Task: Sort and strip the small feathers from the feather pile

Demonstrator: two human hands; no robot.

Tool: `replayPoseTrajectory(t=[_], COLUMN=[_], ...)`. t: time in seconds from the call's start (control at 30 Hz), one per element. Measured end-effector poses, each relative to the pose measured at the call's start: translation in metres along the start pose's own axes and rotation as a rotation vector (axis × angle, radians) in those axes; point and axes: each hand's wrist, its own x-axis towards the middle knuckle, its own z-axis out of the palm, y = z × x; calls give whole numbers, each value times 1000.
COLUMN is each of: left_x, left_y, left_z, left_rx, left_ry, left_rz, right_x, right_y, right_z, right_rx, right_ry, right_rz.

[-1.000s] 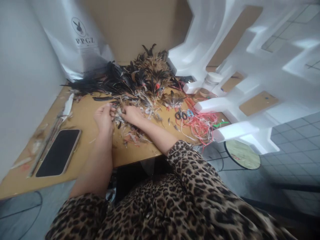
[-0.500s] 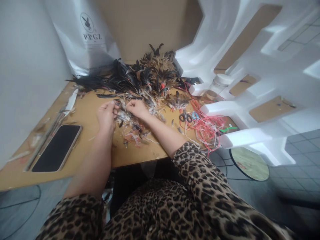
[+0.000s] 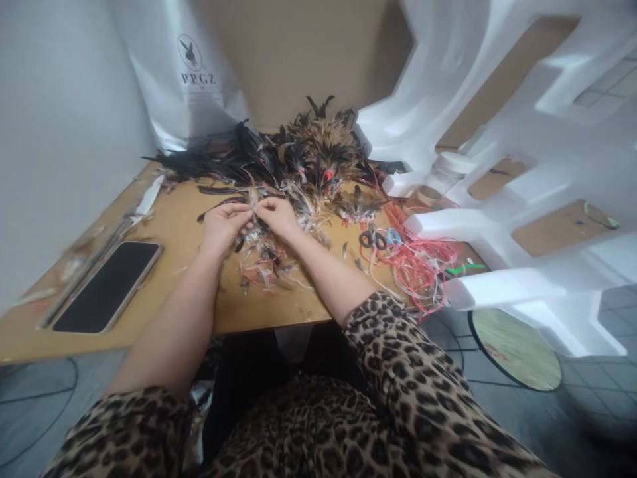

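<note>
Both hands meet over the yellow-brown tabletop, fingertips nearly touching. My left hand [image 3: 225, 224] pinches a brownish feather [image 3: 253, 192] whose tip stands up between the fingers. My right hand [image 3: 277, 216] is closed in a pinch on the same feather from the other side; its lower end is hidden by the fingers. Beneath the hands lies a litter of pale feather scraps [image 3: 271, 259] with pinkish bits. Just behind them spreads a heap of dark feathers [image 3: 243, 156], joined on its right by a bushy brown feather bunch [image 3: 331, 143].
Dark-handled scissors [image 3: 373, 239] lie right of the hands, beside tangled pink and white string [image 3: 421, 272]. White foam packing [image 3: 488, 292] juts over the right edge. A phone [image 3: 107, 289] rests at left. A silvery bag [image 3: 199, 106] stands behind the feathers.
My left hand has moved right and the two hands have come together at the feather, which now stands upright between them. The camera view has shifted slightly.
</note>
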Motion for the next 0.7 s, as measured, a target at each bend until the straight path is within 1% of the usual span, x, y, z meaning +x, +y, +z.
replayPoseTrajectory(t=[0.1,0.17,0.3,0.37,0.47,0.57,0.7], left_x=[3,5,2,1,-1,0,1], left_y=[-4,-3,4,8,11,10,9], left_z=[-2,-3,-3,-4,-4,-5,-5], left_rx=[-41,-77,-219,-278,-334,-373,-394], left_ry=[-5,-2,-7,-29,-58,-79,-77], left_rz=[-14,-50,-162,-203,-232,-228,-218], right_x=[-2,-3,-4,-4,-3,-2,-3], right_y=[-4,-8,-14,-13,-10,-6,-6], right_z=[-3,-4,-4,-4,-5,-5,-4], right_rx=[-10,10,194,272,345,401,391], right_ry=[-31,-31,19,14,-55,-145,-185], right_rz=[36,61,178,230,263,265,292])
